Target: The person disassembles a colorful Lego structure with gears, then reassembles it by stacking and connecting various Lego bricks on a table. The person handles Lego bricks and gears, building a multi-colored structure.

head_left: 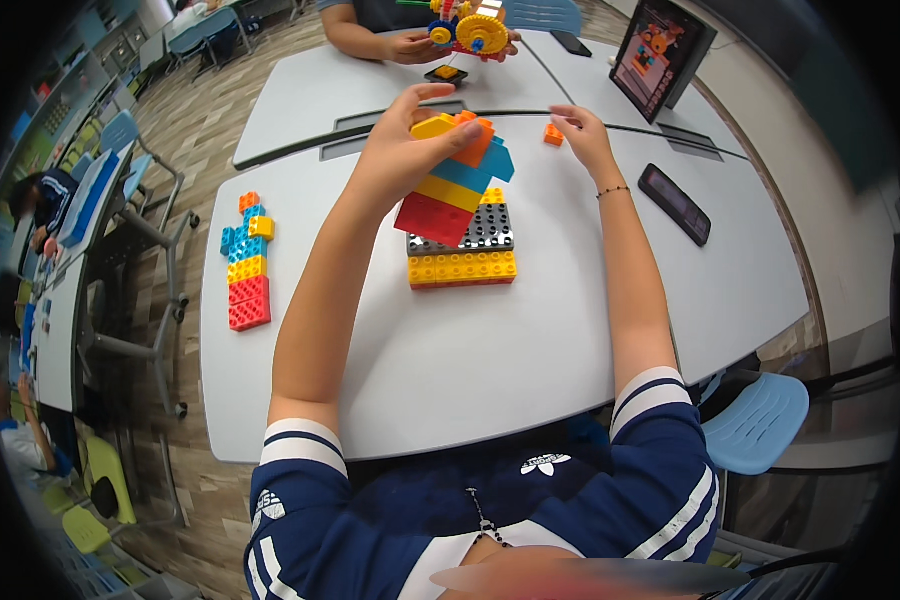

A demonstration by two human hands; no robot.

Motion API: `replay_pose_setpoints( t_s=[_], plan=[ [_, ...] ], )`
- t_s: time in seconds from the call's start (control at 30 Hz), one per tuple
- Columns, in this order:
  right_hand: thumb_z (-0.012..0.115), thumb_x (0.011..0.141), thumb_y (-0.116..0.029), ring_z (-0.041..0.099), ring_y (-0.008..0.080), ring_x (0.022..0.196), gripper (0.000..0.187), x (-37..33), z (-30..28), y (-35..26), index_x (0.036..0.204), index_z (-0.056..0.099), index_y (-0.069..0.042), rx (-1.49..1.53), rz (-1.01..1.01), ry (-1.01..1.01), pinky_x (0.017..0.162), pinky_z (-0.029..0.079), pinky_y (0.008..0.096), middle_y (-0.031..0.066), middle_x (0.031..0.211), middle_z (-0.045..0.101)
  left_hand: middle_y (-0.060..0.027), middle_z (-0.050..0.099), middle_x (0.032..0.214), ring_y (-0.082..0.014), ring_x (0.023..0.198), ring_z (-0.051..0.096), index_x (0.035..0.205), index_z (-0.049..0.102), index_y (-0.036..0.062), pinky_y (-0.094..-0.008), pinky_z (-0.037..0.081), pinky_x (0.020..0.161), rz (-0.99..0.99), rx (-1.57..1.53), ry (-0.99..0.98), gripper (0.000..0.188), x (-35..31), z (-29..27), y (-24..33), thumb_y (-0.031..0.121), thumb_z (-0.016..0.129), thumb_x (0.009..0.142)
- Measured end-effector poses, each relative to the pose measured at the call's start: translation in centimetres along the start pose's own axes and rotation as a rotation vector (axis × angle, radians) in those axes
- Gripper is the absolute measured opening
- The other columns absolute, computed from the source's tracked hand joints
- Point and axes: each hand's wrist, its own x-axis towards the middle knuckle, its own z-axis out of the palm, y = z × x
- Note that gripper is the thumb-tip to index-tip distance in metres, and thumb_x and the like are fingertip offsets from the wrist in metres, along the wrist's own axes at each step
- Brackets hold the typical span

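Observation:
My left hand (405, 145) is closed round a toy brick figure (460, 180) with red, yellow, blue and orange layers. It holds the figure tilted above a brick base (462, 268) of yellow and dark grey studded blocks; whether they touch cannot be told. My right hand (587, 140) is apart from the figure, with its fingers spread and nothing visible in them. Just beside its fingertips a small orange brick (554, 135) rests on the table. To the left lies a similar brick figure (248, 268) in red, yellow, blue and orange.
Across the table (420, 400), another person's hands hold a geared brick model (478, 35). A small black and yellow piece (447, 74) lies before them. On the right are a phone (675, 204), a standing tablet (660, 55) and a blue chair (758, 425).

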Motion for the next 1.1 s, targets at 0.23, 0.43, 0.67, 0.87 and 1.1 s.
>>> replay_pose_setpoints(
  t_s=[0.23,0.43,0.67,0.87,1.1],
  plan=[
    [0.068,0.088,-0.039,0.062,0.008,0.079,0.039,-3.8,0.9,-15.9,0.103,0.066,-0.004,0.605,-0.082,-0.463,0.07,0.05,0.0207,0.0039,0.087,0.067,-0.0083,0.06,0.095,-0.0159,0.092,0.061,0.131,0.047,0.004,-0.0285,0.049,0.079,0.084,-0.074,0.034,0.068,0.0,0.4,-0.5,0.05,0.069,0.085],
    [0.072,0.086,-0.038,0.061,0.0066,0.078,0.039,-5.5,0.5,-19.3,0.099,0.066,-0.002,0.651,-0.012,-0.265,0.066,0.048,0.0187,0.0042,0.085,0.066,-0.0131,0.062,0.107,-0.0205,0.101,0.062,0.133,0.041,0.0036,-0.0313,0.052,0.084,0.09,-0.116,-0.006,0.082,-1.2,0.8,0.7,0.054,0.074,0.078],
    [0.069,0.089,-0.039,0.062,0.0055,0.073,0.037,-6.2,-0.1,-20.1,0.095,0.067,-0.003,0.746,0.048,-0.23,0.064,0.049,0.0169,0.003,0.081,0.066,-0.0162,0.062,0.107,-0.0203,0.101,0.063,0.125,0.045,0.004,-0.0327,0.053,0.084,0.041,-0.175,-0.179,0.075,-1.3,0.4,1.6,0.047,0.08,0.074],
    [0.065,0.091,-0.041,0.061,0.0048,0.068,0.038,-6.2,0.1,-19.8,0.087,0.069,-0.003,0.801,0.086,-0.316,0.062,0.049,0.0161,0.0028,0.076,0.067,-0.0111,0.063,0.099,-0.0169,0.094,0.064,0.117,0.048,0.005,-0.0294,0.052,0.081,0.061,-0.176,-0.21,0.062,-1.2,0.1,1.4,0.042,0.078,0.078],
    [0.063,0.092,-0.042,0.06,0.0049,0.063,0.04,-5.8,0.9,-18.8,0.081,0.069,-0.004,0.805,0.079,-0.27,0.058,0.046,0.0162,0.0025,0.071,0.066,-0.0063,0.063,0.096,-0.013,0.09,0.064,0.112,0.049,0.0086,-0.0272,0.052,0.079,0.071,-0.222,-0.213,0.048,-1.1,0.4,1.0,0.036,0.075,0.083]
  ],
)
